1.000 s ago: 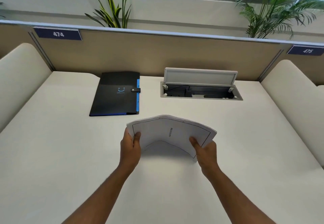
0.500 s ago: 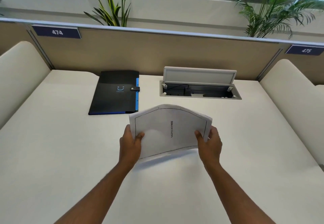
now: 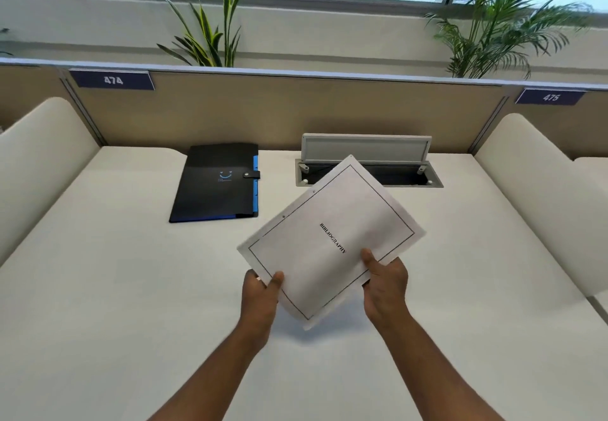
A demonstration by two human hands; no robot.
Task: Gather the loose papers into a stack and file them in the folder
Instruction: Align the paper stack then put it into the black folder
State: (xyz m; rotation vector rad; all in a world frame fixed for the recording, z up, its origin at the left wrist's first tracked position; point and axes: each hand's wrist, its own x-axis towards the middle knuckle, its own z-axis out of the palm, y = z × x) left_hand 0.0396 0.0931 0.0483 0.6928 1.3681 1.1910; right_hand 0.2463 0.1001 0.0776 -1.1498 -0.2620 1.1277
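Papers gathered: my left hand [image 3: 260, 292] and right hand [image 3: 385, 284] both grip the paper stack [image 3: 329, 239] (top sheet "BIBLIOGRAPHY"). Black folder [image 3: 214, 183], far left, snapped shut; filing remains.

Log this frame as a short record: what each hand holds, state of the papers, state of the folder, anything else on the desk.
left hand: grips the papers' lower-left edge
right hand: grips the papers' lower-right edge
papers: one stack, lifted off the desk, tilted, top sheet reads BIBLIOGRAPHY
folder: black, flat on the desk, strap snapped shut, left of the papers
desk: no loose sheets visible
cable box: lid open, behind the papers
task stage: stacked, not yet filed
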